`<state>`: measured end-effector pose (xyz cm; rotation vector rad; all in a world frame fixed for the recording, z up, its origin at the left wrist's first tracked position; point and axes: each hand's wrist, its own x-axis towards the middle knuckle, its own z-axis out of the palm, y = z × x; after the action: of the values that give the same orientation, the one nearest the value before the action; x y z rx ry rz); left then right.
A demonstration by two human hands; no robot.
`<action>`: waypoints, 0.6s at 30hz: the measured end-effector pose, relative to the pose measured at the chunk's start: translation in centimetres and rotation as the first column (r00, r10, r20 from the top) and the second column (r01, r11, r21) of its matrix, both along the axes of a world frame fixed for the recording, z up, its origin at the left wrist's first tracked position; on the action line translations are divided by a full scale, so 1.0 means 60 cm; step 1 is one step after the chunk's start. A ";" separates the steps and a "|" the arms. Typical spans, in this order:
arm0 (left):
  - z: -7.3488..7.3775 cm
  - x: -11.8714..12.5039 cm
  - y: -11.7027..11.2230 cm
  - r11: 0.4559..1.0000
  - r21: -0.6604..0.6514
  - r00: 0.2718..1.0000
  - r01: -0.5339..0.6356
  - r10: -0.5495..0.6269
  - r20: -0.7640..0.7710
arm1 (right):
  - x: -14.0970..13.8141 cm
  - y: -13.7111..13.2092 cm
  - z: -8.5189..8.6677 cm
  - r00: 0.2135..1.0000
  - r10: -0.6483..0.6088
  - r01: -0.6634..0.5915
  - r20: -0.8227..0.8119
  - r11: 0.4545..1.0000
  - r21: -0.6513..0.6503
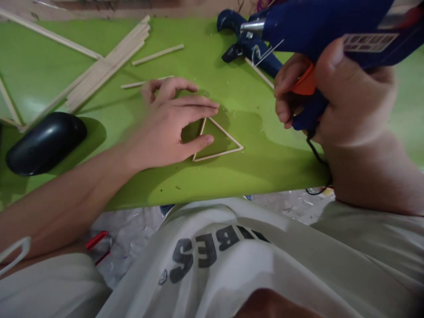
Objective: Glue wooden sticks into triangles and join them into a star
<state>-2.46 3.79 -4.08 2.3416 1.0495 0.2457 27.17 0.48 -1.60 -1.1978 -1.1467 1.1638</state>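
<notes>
A small triangle of thin wooden sticks (228, 143) lies flat on the green table (251, 176). My left hand (170, 123) rests over its left corner, fingers spread and flat, thumb touching the lower left stick. My right hand (334, 97) is raised above the table at the right, wrapped round the grip of a blue glue gun (318, 22), a finger on its orange trigger (303, 81). The gun's metal nozzle points left, with a thin glue thread hanging from it.
A bundle of long wooden sticks (106, 66) lies at the back left, with two short loose sticks (157, 54) near it. A black oval object (44, 141) sits at the left edge. Blue-handled pliers (248, 44) lie behind the gun. The table's front edge is close to my body.
</notes>
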 end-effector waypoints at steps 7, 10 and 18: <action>0.015 -0.001 -0.005 0.995 0.026 0.988 -0.097 0.093 0.120 | 0.000 -0.006 -0.002 0.999 0.047 -0.047 0.025 0.999 0.002; 0.019 -0.008 -0.004 0.990 0.047 0.985 -0.135 0.129 0.111 | -0.002 -0.006 -0.008 0.999 0.032 -0.032 0.017 0.999 0.015; 0.011 -0.033 0.010 0.920 0.133 0.928 -0.368 0.354 0.115 | 0.016 -0.011 -0.002 0.987 0.145 -0.142 0.062 0.988 -0.052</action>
<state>-4.45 4.38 -3.44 2.2260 1.4609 0.5842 28.15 -0.16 -1.74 -1.2132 -1.2783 1.2747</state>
